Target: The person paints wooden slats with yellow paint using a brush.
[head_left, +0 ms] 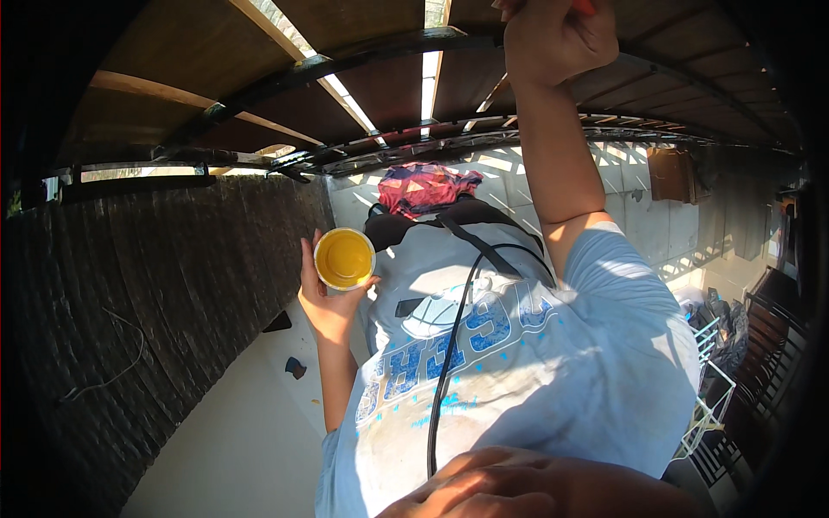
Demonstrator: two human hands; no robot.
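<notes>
My left hand [326,289] is wrapped round a small round tub [344,259] with a pale rim, held out at the left of my body. Its inside is yellow, and I cannot tell how much it holds. High at the upper right, my right hand [561,41] is closed at the end of a raised arm, close to the dark slatted panels [458,86]. Bits of a red-orange thing [585,7] show at the fist; its kind cannot be made out, as the picture's edge cuts it off.
A dark corrugated wall [155,293] stands at the left. Red patterned cloth [423,187] lies on the tiled floor [643,216] ahead. A brown box [672,175] sits beyond at the right, with a white rack [712,397] nearer. A black cord [449,371] hangs down my shirt.
</notes>
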